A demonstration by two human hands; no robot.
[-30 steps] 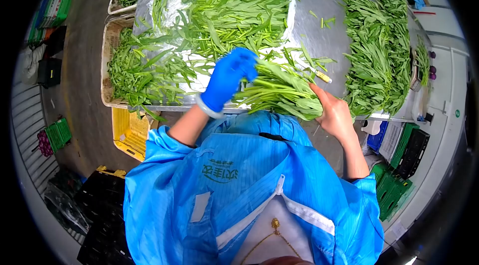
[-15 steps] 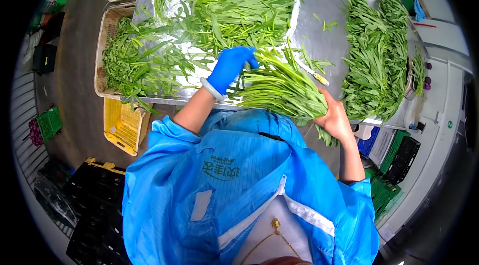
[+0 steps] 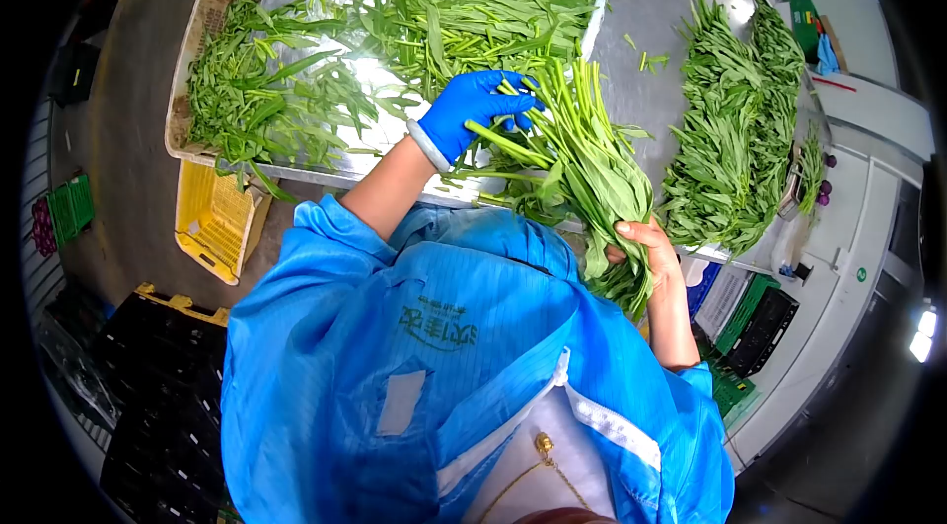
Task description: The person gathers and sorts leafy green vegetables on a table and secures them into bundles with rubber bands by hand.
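Note:
My right hand (image 3: 646, 246), bare, grips a bunch of water spinach (image 3: 602, 164) around its leafy end. The bunch is tilted over the table's near edge, stems pointing up and away, with leaves hanging below the hand. At the stem ends, my left hand (image 3: 473, 112) wears a blue glove, its fingers curled around a few pale stems. Some loose stems stick out sideways beneath that glove. Beyond it, a broad pile of water spinach (image 3: 493, 1) lies on the table.
The metal table (image 3: 641, 80) carries long rows of greens (image 3: 735, 129) on the right. At left, a beige crate (image 3: 182, 110) holds loose leafy stems. A yellow basket (image 3: 212, 228) sits lower, beside the table. Black crates (image 3: 163, 386) stand on the floor at lower left.
The bunch has swung from nearly sideways to more upright, its stems now pointing away. My right hand has moved lower, and my left hand has shifted slightly up at the stem ends.

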